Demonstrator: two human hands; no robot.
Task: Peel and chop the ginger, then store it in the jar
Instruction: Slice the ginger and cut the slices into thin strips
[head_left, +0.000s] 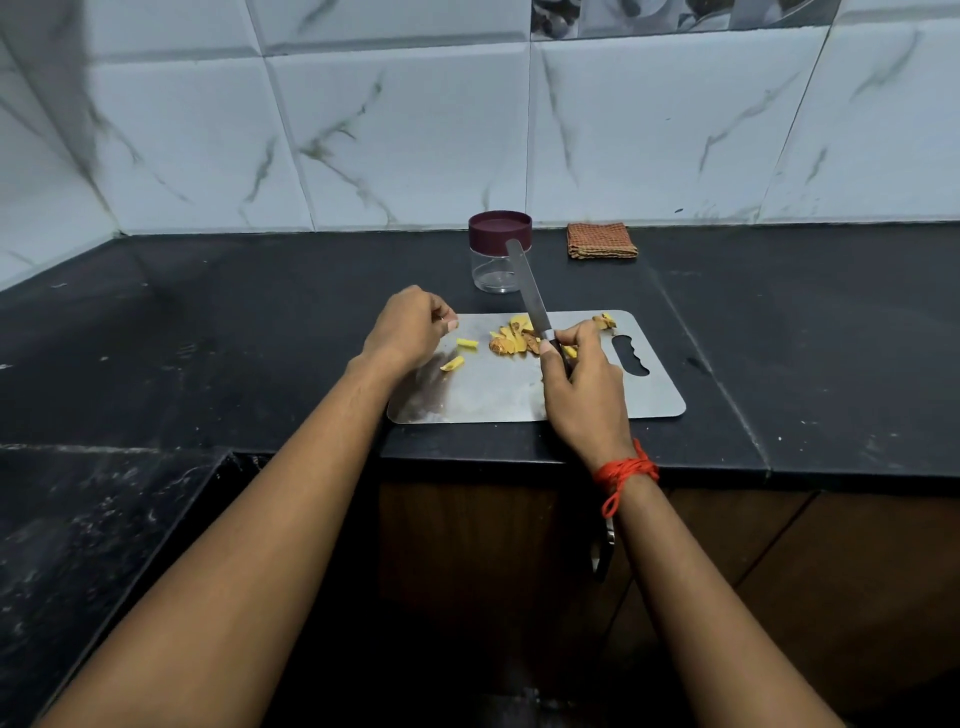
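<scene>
Gripped the knife (527, 291) in the right hand (582, 384), fingers wrapped round the handle, with the blade slanted up and away, crossing in front of the jar (491, 273). Held the left hand (410, 327) over the left end of the steel cutting board (493, 395), fingers curled inward; could not tell whether anything was pinched between them. Saw a heap of yellow ginger pieces (511, 340) with some brownish peel at the far middle of the board, just beside the right fingertips. Noted two separate ginger strips (466, 342) nearer the left hand, and a few more bits (605, 321) at the far right corner of the board. Found the clear jar upright on the black tabletop (260, 312), just behind the board, closed with a maroon lid (500, 231). Found a folded checked cloth (601, 240) to the right of the jar, near the tiled wall. Noticed a red thread (623, 470) tied round the right wrist.
</scene>
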